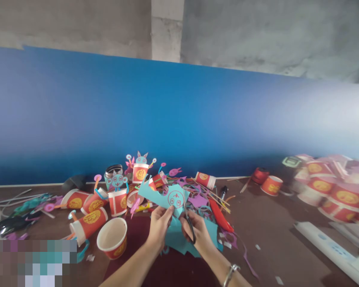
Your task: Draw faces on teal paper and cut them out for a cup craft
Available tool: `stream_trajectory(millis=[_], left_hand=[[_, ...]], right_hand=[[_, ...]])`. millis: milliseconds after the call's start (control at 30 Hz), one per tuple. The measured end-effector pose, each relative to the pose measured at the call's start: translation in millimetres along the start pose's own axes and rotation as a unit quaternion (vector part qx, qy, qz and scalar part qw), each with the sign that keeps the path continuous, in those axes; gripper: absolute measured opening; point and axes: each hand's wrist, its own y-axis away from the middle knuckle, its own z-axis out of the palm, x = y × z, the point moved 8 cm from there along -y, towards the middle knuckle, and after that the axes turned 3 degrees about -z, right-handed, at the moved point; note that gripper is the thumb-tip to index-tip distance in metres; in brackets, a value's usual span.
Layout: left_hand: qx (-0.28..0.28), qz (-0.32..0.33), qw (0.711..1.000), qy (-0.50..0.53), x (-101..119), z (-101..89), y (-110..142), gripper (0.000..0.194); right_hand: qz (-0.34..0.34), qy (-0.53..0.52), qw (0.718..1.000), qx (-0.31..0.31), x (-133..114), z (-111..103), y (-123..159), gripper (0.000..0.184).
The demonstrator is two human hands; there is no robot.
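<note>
My left hand (159,225) pinches a light blue paper sheet (164,195) that bears a printed round face. My right hand (197,233) is closed round black scissors (190,225), whose blades point up into the sheet's lower edge. A silver bracelet (231,273) sits on my right wrist. Under both hands lie more light blue paper pieces (179,239) on a dark red mat (167,267).
Red paper cups (112,238) with gold marks stand and lie at the left, some with paper animal faces (117,181). Coloured strips and scraps (211,199) litter the brown table. More cups (332,191) stack at the right. A blue wall stands behind.
</note>
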Motion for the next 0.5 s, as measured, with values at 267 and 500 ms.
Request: stream_trajectory(millis=[267, 500], left_hand=[[0.009, 0.003, 1.0, 0.009, 4.9, 0.2, 2.2, 0.039], [0.008, 0.019, 1.0, 0.015, 7.8, -2.0, 0.1, 0.036]], right_hand=[[0.012, 0.008, 1.0, 0.008, 4.2, -1.5, -2.2, 0.041], [0.036, 0.028, 0.999, 0.014, 8.6, -4.2, -2.2, 0.041]])
